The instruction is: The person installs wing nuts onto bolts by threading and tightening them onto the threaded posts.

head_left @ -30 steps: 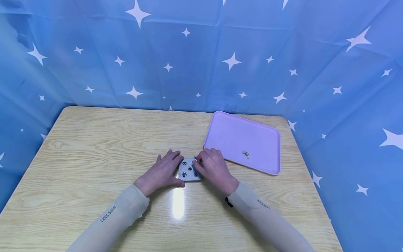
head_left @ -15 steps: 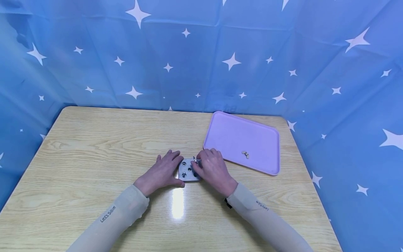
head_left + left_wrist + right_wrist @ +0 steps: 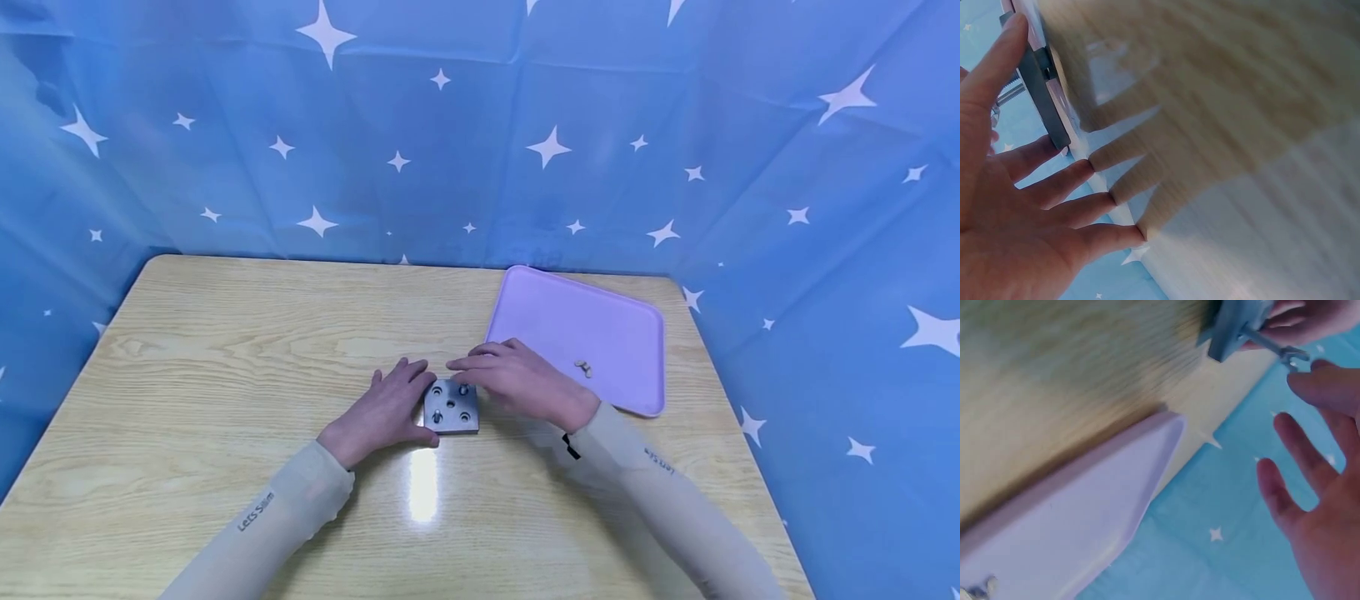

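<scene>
A square metal plate (image 3: 451, 407) with several holes and two upright threaded studs sits on the table. My left hand (image 3: 378, 423) holds it from the left, thumb at the near edge and index finger at the far edge; its other fingertips rest on the table in the left wrist view. My right hand (image 3: 521, 382) reaches over the plate's far right corner with fingers extended. In the right wrist view a wing nut (image 3: 1291, 356) sits at the end of a stud (image 3: 1262, 340), right at the thumb and index fingertips; whether they touch it I cannot tell.
A purple tray (image 3: 592, 308) stands at the back right, with a small winged metal piece (image 3: 583, 368) in it, probably another wing nut. Blue star-patterned cloth (image 3: 480, 125) hangs behind the wooden table (image 3: 285, 317) and along its sides.
My right hand's fingers held the wing nut at the far right stud; now they have straightened and the wrist has swung right. More of the plate shows. The left hand stays put.
</scene>
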{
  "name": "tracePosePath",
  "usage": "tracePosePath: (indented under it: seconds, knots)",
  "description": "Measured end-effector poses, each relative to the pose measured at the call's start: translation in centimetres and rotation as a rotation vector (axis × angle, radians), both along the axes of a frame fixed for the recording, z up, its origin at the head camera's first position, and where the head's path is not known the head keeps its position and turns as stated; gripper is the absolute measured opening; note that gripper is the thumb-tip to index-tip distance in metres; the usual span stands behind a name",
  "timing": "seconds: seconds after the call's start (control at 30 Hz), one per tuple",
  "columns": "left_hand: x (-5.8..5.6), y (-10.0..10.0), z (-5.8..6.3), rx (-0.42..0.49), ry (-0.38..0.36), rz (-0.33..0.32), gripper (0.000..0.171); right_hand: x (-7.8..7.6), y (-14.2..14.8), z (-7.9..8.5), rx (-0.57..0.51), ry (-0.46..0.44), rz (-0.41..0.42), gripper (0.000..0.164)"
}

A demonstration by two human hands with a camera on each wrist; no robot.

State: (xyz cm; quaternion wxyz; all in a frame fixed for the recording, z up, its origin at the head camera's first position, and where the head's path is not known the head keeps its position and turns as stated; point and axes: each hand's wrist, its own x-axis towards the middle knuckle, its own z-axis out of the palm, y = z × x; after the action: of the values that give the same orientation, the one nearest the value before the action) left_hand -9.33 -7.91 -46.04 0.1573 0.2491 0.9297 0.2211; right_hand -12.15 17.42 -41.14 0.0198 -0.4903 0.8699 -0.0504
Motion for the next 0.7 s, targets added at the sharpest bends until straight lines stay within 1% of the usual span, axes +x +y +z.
tracePosePath:
  seconds: [0.07,0.17,0.33,0.43,0.6,0.7]
  knots:
    - [0.0,0.0,0.0,-0.003,-0.005,0.000,0.095,-0.3,-0.2,0.0,0.065,-0.001,0.028,0.048]
    - [0.0,0.0,0.0,-0.003,-0.008,0.003,0.094,-0.6,-0.6,-0.1,0.110,0.028,0.051,0.042]
    - [0.0,0.0,0.0,-0.003,-0.008,0.007,0.094,-0.8,-1.1,-0.2,0.093,0.106,0.067,0.030]
    - [0.0,0.0,0.0,-0.001,-0.012,0.008,0.094,-0.9,-1.2,-0.4,0.086,0.135,0.065,0.024]
    - [0.1,0.0,0.0,-0.007,-0.012,0.007,0.095,-0.9,-1.5,-0.5,0.086,0.142,0.040,0.018]
    - [0.1,-0.1,0.1,-0.003,-0.008,0.006,0.095,-0.8,-1.7,-0.7,0.077,0.126,0.001,0.015]
